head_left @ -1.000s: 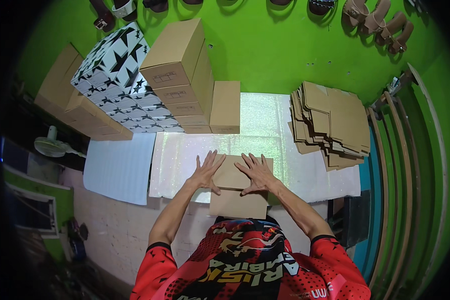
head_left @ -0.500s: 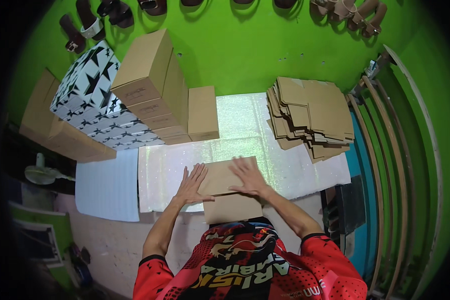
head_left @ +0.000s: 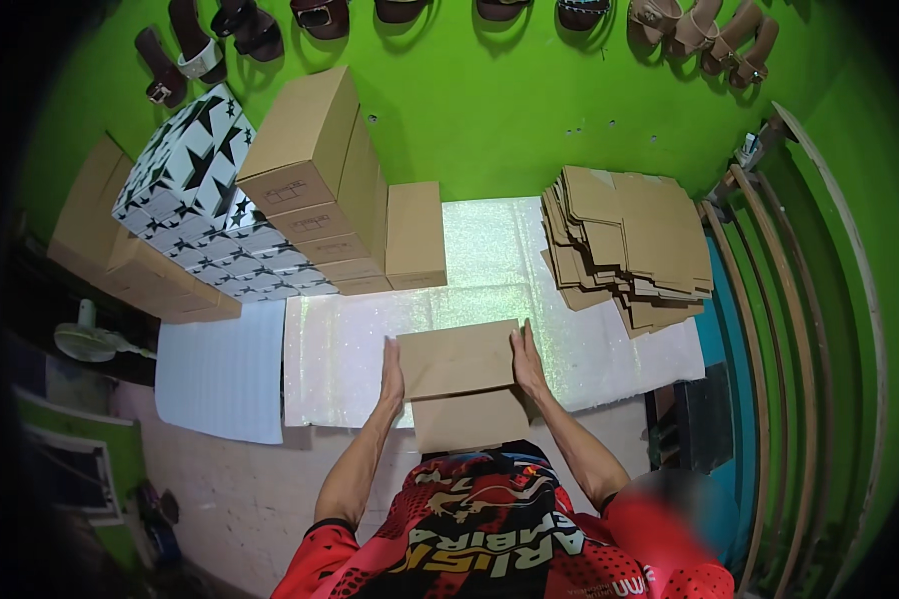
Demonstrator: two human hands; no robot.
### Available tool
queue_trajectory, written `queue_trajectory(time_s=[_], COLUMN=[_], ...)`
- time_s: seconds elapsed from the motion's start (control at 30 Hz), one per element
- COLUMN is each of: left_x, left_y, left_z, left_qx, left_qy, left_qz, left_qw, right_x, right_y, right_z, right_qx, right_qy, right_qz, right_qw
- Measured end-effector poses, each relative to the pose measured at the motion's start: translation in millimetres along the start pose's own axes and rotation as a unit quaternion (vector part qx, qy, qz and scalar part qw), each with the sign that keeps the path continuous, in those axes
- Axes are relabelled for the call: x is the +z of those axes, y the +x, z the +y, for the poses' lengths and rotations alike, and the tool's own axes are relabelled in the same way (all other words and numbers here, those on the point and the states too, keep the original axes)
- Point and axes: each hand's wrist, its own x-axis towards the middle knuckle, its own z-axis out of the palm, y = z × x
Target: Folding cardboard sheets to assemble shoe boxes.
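— What's in the hands right now?

— A plain brown cardboard box [head_left: 459, 357], flat-topped, held between both palms. The left hand [head_left: 393, 367] presses its left end and the right hand [head_left: 527, 359] presses its right end, fingers [head_left: 522, 344] laid straight along the sides and clamped on the cardboard.

— And where's that box sitting?

— At the near edge of the desk [head_left: 350, 349], just over the shimmery white sheet that covers it. A second brown panel [head_left: 467, 419] hangs right below it, toward the person's red jersey [head_left: 489, 529]. Whether that's a flap of the same box or a separate piece, I can't tell from here.

— What's around it?

— Off to the right, well apart from the hands, a thick pile of flat cardboard blanks [head_left: 629, 245]. Back left, a stack of closed brown boxes [head_left: 315, 185] leaning against the green wall [head_left: 489, 100], with one more brown box [head_left: 415, 235] standing just beside them. Further left, black-and-white star-patterned boxes [head_left: 195, 200], stacked and tilted. A white sheet [head_left: 220, 369] lies left of the shiny one.

— Up on the wall?

— Sandals [head_left: 709, 35] hanging in a row along the top.
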Motion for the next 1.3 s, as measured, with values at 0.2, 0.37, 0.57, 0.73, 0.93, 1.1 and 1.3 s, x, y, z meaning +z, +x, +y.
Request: queue_trajectory(time_s=[0.2, 0.37, 0.57, 0.73, 0.93, 1.1, 1.3], left_x=[-15, -10, -41, -34, -19, -32, -24], left_y=[-1, -25, -48, -55, -64, -57, -57], left_z=[13, 23, -30, -46, -10, -12, -6], left_qx=[-0.033, -0.059, -0.045, 0.009, 0.149, 0.180, 0.214], left_qy=[0.177, 0.155, 0.115, 0.087, 0.120, 0.210, 0.554], left_qz=[-0.025, 0.007, 0.039, 0.047, 0.075, 0.041, 0.129], left_qw=[0.983, 0.986, 0.992, 0.995, 0.979, 0.960, 0.794], right_x=[-6, -25, -42, -43, -50, -52, -49], right_y=[2, 10, -26, -41, -33, -27, -23], right_z=[-10, 8, 62, 77, 21, -16, -16], right_qx=[0.067, -0.007, -0.017, -0.068, -0.174, -0.201, -0.228], right_qy=[-0.053, -0.040, 0.000, -0.038, 0.003, -0.146, -0.402], right_qz=[-0.102, -0.067, -0.001, -0.034, -0.001, -0.049, 0.018], right_qw=[0.991, 0.997, 1.000, 0.996, 0.985, 0.967, 0.887])
